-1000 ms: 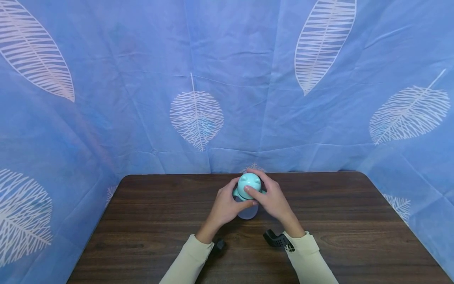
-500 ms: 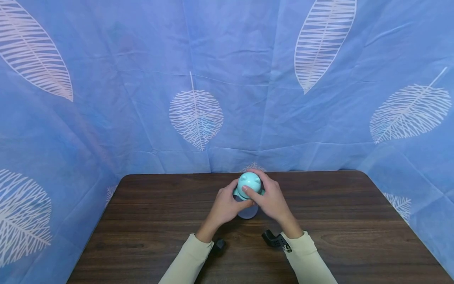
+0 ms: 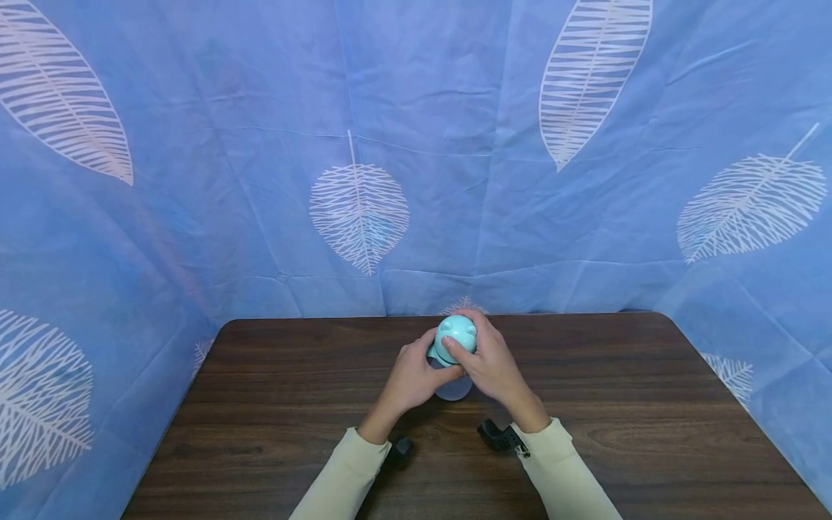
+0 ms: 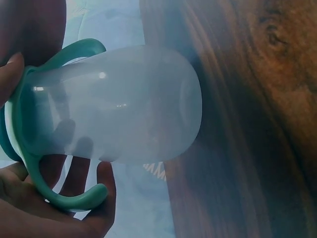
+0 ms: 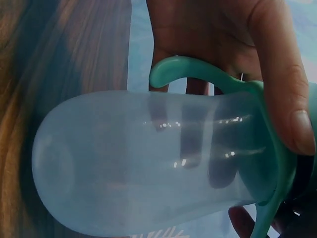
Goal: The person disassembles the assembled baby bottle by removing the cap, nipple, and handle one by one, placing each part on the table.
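A baby bottle [image 3: 454,391] with a frosted clear body stands upright near the table's far edge, its base toward the tabletop. It has a turquoise domed cap [image 3: 458,332] with small ear-like bumps and a turquoise two-handled collar [image 5: 277,163]. My left hand [image 3: 414,372] grips the neck, with its thumb across the front and its fingers behind the body beside one curved handle [image 4: 74,201]. My right hand [image 3: 492,361] holds the cap, thumb on the front and fingers around the far side. Most of the right fingers are hidden behind the cap.
The dark wood table [image 3: 279,412] spreads on both sides of the bottle. A blue cloth [image 3: 442,217] with white leaf prints hangs behind it and along the sides. Black wrist cameras [image 3: 499,437] sit below the cream sleeves [image 3: 559,469].
My right hand has turned slightly around the cap, its thumb and knuckles shifting a little leftward. My left hand stays around the bottle's neck, almost still.
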Demonstrator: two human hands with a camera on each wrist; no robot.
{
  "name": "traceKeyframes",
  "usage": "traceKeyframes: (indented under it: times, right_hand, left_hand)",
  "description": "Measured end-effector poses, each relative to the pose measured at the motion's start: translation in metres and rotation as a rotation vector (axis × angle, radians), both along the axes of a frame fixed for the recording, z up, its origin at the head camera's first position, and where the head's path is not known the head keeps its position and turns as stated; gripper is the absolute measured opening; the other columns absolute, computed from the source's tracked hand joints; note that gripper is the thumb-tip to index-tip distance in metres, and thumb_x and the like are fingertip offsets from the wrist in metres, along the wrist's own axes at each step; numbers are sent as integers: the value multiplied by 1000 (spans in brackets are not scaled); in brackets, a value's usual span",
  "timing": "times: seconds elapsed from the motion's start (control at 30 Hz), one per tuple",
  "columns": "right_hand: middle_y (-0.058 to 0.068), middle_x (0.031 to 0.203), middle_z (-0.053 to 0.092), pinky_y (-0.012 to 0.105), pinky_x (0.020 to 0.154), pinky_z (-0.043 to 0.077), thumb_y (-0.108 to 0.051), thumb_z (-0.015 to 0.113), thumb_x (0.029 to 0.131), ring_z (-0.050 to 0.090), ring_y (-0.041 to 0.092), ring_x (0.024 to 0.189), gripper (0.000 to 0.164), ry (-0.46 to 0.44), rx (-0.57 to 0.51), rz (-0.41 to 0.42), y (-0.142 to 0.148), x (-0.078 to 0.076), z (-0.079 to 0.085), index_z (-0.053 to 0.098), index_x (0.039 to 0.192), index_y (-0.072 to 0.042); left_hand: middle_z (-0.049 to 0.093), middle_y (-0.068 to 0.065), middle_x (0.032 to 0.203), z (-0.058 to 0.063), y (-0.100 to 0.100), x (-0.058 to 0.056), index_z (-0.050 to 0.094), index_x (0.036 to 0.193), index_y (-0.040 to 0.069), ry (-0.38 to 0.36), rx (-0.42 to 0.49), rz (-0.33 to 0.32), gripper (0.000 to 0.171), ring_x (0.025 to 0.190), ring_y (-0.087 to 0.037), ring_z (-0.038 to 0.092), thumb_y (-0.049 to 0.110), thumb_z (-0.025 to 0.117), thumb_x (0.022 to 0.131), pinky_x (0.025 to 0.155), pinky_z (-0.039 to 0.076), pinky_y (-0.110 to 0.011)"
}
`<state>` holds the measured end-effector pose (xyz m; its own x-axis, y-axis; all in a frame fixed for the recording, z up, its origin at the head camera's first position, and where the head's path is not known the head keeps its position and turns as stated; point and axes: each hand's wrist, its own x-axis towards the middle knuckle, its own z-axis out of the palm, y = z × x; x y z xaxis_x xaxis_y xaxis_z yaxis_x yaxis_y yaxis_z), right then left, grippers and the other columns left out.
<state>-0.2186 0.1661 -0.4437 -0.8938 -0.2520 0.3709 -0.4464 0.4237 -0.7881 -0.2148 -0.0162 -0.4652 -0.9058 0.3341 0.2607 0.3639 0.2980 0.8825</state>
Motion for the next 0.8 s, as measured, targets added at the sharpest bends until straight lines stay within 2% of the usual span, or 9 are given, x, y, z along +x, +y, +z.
traceKeyframes:
  times: [0.4,0.57,0.8]
  right_hand:
    - [16,122,67,44,74,59,-20,77,104,67,26,95,43,51,26,-27,-1,-4,4,61,140,0]
    - [17,122,68,43,72,59,-21,77,104,67,25,93,44,62,30,-40,-2,-4,3,62,140,-3]
    - [17,123,68,43,70,59,-23,78,103,66,25,91,42,95,18,-64,-3,-4,2,66,138,-5]
  left_hand:
    - [75,-9,132,-2,1,0,60,156,6,21,-5,30,72,111,-24,74,36,86,96,91,61,-44]
    - [75,-9,131,-2,1,1,60,155,6,25,-4,30,72,110,-23,74,36,86,96,91,61,-43]
    - [76,-11,130,-2,3,1,61,154,4,35,-12,41,71,110,-25,74,35,86,95,92,62,-48]
